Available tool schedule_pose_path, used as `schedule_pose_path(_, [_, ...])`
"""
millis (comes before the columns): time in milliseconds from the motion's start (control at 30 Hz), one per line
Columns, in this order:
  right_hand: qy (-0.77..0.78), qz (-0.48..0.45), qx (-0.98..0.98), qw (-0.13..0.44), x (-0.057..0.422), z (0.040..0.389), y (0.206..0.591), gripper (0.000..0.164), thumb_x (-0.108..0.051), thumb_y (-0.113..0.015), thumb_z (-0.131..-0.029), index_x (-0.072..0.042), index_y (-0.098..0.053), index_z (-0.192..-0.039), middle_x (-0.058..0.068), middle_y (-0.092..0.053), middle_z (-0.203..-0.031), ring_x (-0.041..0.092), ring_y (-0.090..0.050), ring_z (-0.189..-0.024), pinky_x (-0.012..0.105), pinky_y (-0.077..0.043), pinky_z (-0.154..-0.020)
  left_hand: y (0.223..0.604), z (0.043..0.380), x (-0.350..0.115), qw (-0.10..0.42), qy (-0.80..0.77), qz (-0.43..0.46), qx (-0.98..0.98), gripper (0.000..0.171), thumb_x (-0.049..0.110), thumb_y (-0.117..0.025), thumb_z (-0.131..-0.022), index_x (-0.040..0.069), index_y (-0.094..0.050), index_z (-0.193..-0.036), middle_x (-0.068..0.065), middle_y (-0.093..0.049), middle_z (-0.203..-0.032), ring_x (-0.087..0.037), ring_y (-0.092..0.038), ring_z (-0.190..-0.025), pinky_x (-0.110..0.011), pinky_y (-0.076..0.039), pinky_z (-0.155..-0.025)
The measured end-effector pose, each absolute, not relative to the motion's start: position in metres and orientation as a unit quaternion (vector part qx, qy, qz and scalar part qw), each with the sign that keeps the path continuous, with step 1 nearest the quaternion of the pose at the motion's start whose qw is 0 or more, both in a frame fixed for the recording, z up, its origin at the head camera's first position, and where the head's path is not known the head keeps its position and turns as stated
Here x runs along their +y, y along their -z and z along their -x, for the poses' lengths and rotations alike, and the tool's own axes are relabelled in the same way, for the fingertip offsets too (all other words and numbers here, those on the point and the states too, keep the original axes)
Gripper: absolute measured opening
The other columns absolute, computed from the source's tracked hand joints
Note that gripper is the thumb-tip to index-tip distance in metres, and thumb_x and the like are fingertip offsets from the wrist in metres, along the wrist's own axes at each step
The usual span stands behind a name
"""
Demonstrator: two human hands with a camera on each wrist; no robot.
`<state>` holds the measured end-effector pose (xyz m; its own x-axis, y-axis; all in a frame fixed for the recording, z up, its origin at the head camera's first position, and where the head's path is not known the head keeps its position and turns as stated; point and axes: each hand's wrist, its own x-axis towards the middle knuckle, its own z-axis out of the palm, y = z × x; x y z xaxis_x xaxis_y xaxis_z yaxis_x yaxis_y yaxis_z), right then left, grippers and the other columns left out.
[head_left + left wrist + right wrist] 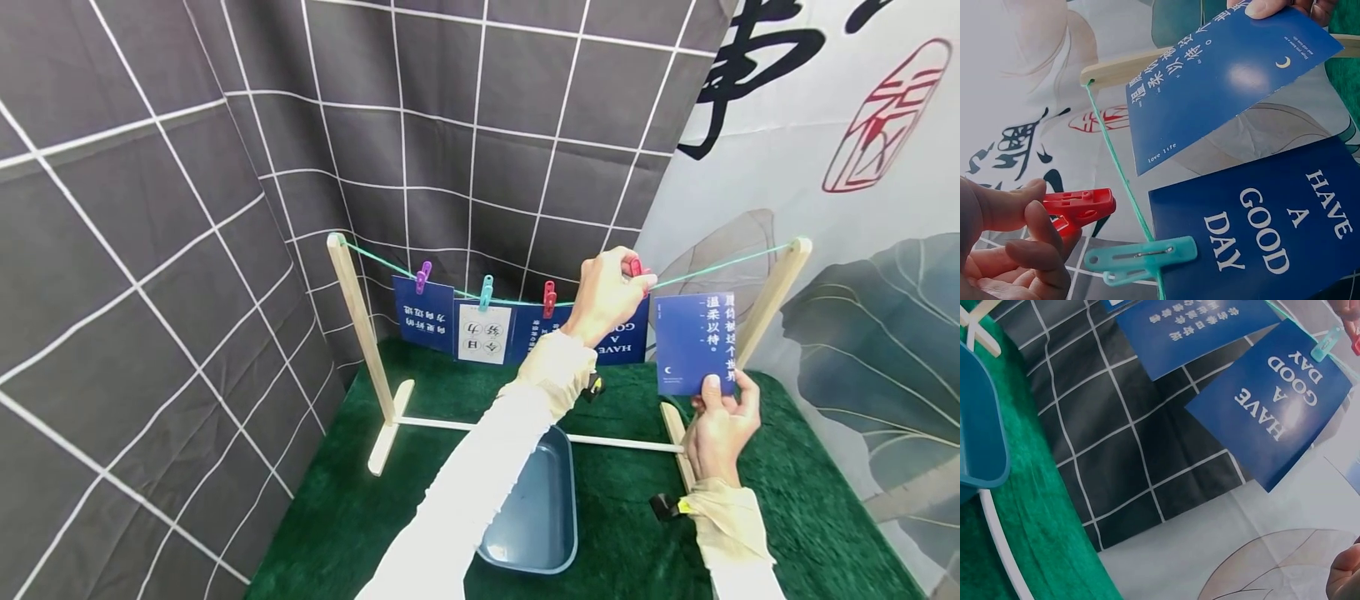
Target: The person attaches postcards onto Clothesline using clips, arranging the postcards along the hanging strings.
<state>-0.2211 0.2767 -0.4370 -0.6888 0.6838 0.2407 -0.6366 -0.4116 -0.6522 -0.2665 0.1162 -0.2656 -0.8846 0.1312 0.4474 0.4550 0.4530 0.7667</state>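
Observation:
My left hand (606, 292) pinches a red clothespin (1082, 206) by its handles, close to the green string (1116, 165). In the head view my right hand (722, 429) grips the lower edge of a blue card (686, 346) with white lettering and a small moon. That card hangs in the air beside the string, its top near the line. A teal clothespin (1141, 256) fixes the "HAVE A GOOD DAY" card (1272, 403) to the string. Further left hang a purple clothespin (423, 277), another teal clothespin (486, 292) and a red one (550, 299), each with a card.
Two wooden posts (360, 325) carry the string, joined below by a white rod (626, 442). A blue basin (573, 517) stands on the green cloth (330, 508), partly behind my left forearm. Grey gridded fabric (247, 167) and a printed white curtain (787, 167) form the backdrop.

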Motion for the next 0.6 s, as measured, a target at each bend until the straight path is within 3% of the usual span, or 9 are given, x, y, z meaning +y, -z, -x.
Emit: schedule_pose_path(600, [-0.851,0.037,-0.36,0.381,0.28,0.225,0.431,0.028,-0.002,-0.064,-0.081,-0.001,-0.055,-0.108,0.011,-0.062,-0.079,0.015,-0.049,-0.049,0.02,-0.039,-0.046,0.256,0.28,0.133,0.178,0.482,0.168,-0.841,0.023,0.024,-0.072,-0.078,0.013,-0.066,-0.097,0.005,-0.068,-0.086,0.0,-0.06,-0.069,-0.011,-0.043,-0.063])
